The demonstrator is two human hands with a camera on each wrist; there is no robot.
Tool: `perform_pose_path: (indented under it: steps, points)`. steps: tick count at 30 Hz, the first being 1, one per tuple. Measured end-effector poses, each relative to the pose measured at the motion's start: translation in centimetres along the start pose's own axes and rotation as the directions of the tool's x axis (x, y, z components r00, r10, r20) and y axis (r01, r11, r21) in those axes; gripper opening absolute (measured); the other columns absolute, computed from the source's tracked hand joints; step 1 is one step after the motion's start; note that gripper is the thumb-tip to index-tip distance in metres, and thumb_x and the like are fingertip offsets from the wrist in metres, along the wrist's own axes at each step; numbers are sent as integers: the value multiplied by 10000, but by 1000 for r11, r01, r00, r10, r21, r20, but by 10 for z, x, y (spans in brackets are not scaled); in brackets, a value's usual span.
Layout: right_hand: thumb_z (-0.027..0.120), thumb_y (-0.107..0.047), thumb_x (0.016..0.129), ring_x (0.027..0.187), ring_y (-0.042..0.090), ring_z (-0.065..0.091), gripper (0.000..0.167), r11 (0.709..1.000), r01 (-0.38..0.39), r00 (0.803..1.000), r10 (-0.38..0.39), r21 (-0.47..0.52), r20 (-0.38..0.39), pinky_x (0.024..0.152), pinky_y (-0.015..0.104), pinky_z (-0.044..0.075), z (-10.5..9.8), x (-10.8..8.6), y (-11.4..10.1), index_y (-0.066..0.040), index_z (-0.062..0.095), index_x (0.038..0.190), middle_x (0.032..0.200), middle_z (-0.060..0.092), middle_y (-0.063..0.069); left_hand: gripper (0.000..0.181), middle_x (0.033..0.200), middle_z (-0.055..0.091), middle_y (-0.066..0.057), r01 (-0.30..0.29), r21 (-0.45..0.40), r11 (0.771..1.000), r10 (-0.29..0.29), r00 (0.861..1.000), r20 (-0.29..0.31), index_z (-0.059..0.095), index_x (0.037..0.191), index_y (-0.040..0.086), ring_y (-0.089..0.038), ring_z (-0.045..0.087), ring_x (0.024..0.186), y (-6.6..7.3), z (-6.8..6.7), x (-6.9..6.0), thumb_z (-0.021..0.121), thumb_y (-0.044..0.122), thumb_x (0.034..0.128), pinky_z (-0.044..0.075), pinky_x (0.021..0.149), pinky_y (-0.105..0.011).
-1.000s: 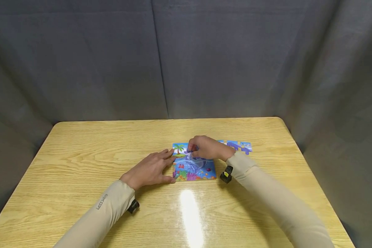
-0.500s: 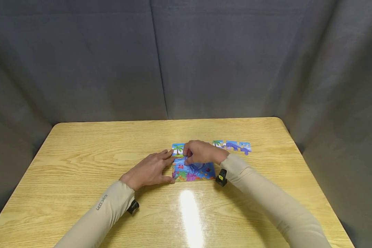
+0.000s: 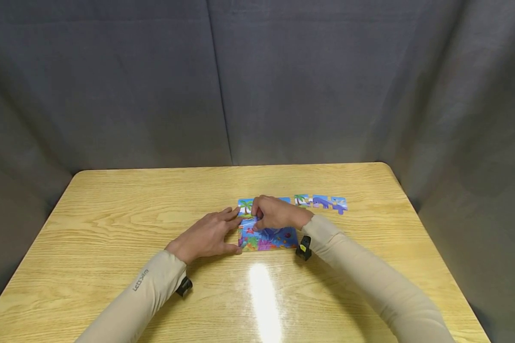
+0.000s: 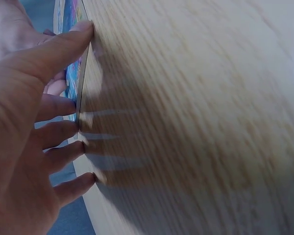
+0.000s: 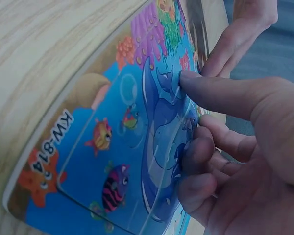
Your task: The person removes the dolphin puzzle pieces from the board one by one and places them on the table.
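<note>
As a person's right hand [image 3: 276, 213] slides nearer across the flat blue sea-scene jigsaw board [image 3: 263, 242] on the wood-grain table [image 3: 124, 205], apparently moving work to mid-board, its bent fingers obscure whether they grip a piece, while the left hand [image 3: 203, 236] touches the left edge with spread, empty fingers.

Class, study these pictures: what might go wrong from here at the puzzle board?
The right hand bends over the puzzle board, close to the puzzle pieces beside it, so it might knock them. The left hand rests at the board's left edge; if it lifted away, the board could slide.
</note>
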State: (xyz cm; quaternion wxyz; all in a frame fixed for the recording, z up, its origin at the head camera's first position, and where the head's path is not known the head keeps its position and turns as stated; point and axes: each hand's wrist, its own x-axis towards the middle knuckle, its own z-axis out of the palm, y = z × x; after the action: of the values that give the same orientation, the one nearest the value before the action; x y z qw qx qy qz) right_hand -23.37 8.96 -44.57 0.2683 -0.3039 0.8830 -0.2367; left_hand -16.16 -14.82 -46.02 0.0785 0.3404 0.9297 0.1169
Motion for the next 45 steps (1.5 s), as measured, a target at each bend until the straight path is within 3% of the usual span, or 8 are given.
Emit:
perform_pose_path:
  steps: [6, 12, 21, 26, 34, 45]
  points:
    - [805, -206, 973, 975, 182, 539, 327, 999, 35, 999, -35, 14, -33, 867, 327, 502, 2, -3, 1, -75, 618, 1208, 1191, 589, 69, 857, 1687, 404, -229, -2, -2, 1000, 2, 1000, -5, 522, 1550, -22, -456, 446, 1543, -1, 1, 0, 768, 539, 950, 444, 1232, -554]
    - [730, -127, 1020, 862, 167, 536, 232, 990, 85, 996, -81, 115, -37, 783, 301, 480, 4, -3, 5, -90, 599, 1207, 1114, 642, 72, 843, 1689, 392, -237, -7, -11, 1000, 7, 1000, -1, 525, 1546, -25, -464, 438, 1545, -1, 1, -1, 762, 530, 957, 433, 1238, -561]
    - [653, -112, 1063, 866, 158, 590, 111, 962, 147, 988, -132, 231, -76, 785, 296, 509, -6, -5, 9, -78, 655, 1169, 1136, 680, 102, 844, 1694, 387, -234, 2, -2, 1000, -2, 1000, 10, 525, 1548, -22, -451, 432, 1555, -2, 0, 1, 761, 534, 958, 427, 1239, -578]
    - [648, -117, 1066, 800, 178, 563, 136, 950, 119, 991, -95, 289, -96, 693, 298, 476, -15, -12, 16, -57, 658, 1188, 1109, 660, 111, 848, 1706, 376, -220, 15, -14, 1000, -15, 1000, 19, 508, 1570, 5, -432, 413, 1572, -1, -1, 2, 759, 536, 959, 415, 1250, -574]
    - [666, -130, 1057, 812, 197, 555, 126, 943, 80, 987, -29, 322, -160, 706, 314, 465, -32, -40, 45, -56, 663, 1159, 1065, 647, 101, 838, 1708, 379, -214, 18, -8, 1000, -18, 1000, 26, 508, 1572, 10, -427, 411, 1576, -1, 0, 1, 746, 540, 968, 408, 1252, -585]
    - [696, -122, 1032, 880, 186, 584, 118, 971, 11, 968, 50, 240, -248, 703, 273, 473, -45, -79, 89, -49, 687, 1125, 1046, 682, 105, 839, 1716, 364, -213, 16, 2, 1000, -16, 999, 30, 490, 1587, 20, -417, 394, 1588, -1, 0, 0, 736, 538, 976, 404, 1252, -595]
